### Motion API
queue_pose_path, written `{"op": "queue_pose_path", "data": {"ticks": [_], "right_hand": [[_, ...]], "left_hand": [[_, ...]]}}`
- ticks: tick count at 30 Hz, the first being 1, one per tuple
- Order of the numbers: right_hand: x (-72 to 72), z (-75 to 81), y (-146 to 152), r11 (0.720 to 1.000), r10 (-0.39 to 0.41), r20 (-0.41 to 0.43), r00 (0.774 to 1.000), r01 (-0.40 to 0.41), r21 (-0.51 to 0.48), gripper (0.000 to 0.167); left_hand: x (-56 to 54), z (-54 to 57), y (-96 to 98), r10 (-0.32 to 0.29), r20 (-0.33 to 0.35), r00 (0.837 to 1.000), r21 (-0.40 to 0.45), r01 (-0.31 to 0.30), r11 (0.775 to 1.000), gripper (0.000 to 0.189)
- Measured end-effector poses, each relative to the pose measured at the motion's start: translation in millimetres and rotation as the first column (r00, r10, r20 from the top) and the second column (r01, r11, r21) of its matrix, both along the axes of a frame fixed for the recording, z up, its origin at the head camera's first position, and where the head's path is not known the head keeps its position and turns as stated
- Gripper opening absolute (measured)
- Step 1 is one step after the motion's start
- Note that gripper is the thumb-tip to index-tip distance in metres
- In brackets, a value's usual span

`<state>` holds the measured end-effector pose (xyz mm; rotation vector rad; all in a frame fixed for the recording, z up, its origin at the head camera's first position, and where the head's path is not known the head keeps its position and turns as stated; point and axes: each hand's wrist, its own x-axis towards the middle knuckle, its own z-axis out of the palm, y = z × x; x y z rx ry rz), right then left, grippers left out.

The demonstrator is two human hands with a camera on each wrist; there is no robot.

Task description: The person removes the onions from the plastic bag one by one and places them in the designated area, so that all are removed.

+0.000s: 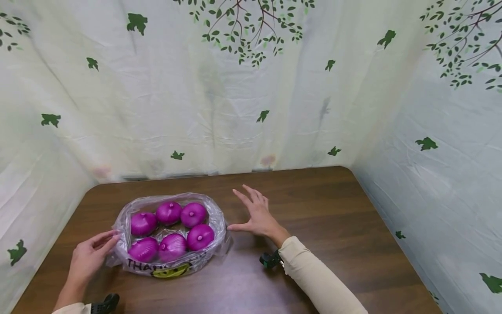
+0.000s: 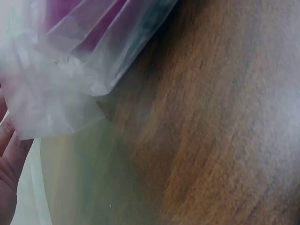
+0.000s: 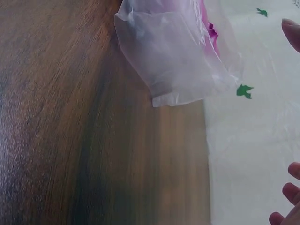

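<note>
A clear plastic bag (image 1: 124, 218) stands on the table with its mouth spread wide, showing black "THAN" lettering and a yellow smiley on its front. Several purple onions (image 1: 172, 247) sit in a ring inside it. At its left side my left hand (image 1: 87, 257) pinches the rim between thumb and fingers; in the left wrist view the crumpled plastic (image 2: 51, 103) partly covers those fingers. My right hand (image 1: 259, 217) is spread wide beside the bag's right side, thumb tip close to the plastic. Its fingers (image 3: 291, 192) show apart from the bag (image 3: 164, 51) in the right wrist view.
The brown wooden table (image 1: 333, 244) extends to the right of the bag. White sheeting (image 1: 219, 109) with green leaf prints hangs behind the table and along both sides. A black wrist camera (image 1: 270, 260) hangs below the right wrist.
</note>
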<state>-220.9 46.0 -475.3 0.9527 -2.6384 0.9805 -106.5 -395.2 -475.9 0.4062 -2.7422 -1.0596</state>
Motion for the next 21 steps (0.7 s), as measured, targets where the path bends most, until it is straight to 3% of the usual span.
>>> {"op": "queue_pose_path", "data": {"ticks": [4,11,21], "right_hand": [[-1.0,0.6,-3.3,1.0,0.012,0.019,1.0,-0.012,0.02,0.102],[-2.5,4.8,-10.0,0.998,0.047,0.028,0.998,-0.049,0.051,0.101],[-3.0,9.7,-22.3,0.992,0.102,0.061,0.993,-0.106,0.065,0.093]], "left_hand": [[-2.8,2.7,1.3,0.009,0.021,1.0,-0.003,-0.009,1.0,0.052],[-7.2,5.7,-2.2,0.009,0.087,0.996,0.08,-0.016,0.997,0.058],[-8.5,6.3,-6.4,-0.023,0.121,0.992,0.065,0.016,0.998,0.054]]}}
